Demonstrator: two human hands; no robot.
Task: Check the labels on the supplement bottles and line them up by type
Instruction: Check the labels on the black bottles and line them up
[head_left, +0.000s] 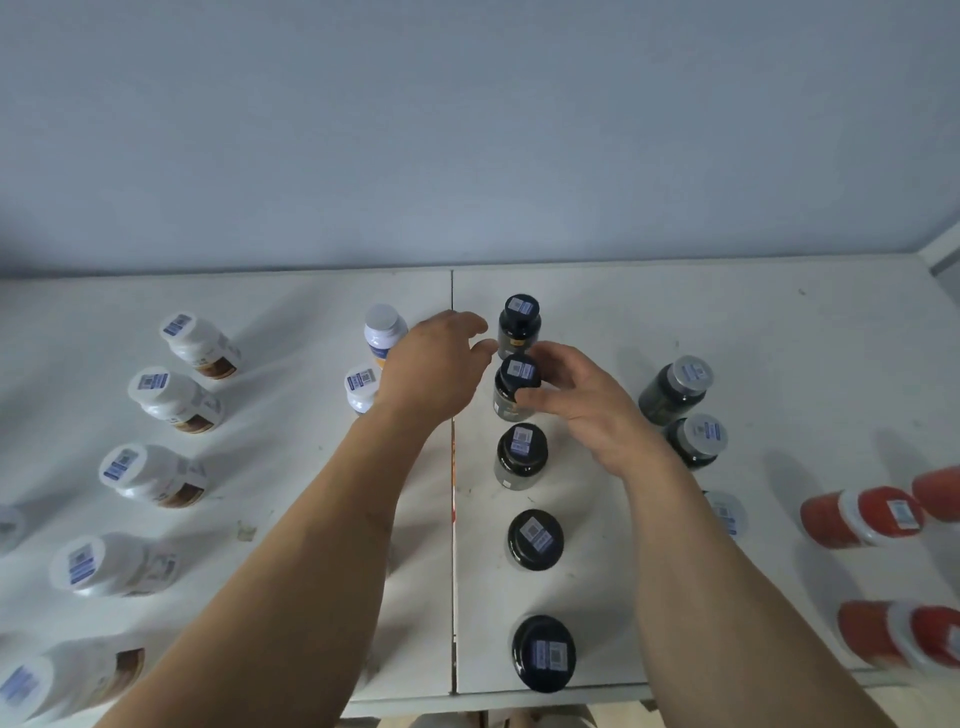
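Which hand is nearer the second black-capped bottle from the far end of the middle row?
Right. The right hand has its grip on that bottle, thumb and fingers curled around its cap. The left hand hovers just left of it, fingers relaxed, not touching.

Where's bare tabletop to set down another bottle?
Far strip of the table along the wall is bare, left and right. Also bare: the band between the white bottles and the table seam, under the left forearm, and between the grey-capped bottles and the red bottles. Crowded: the black-capped column, where both hands work.
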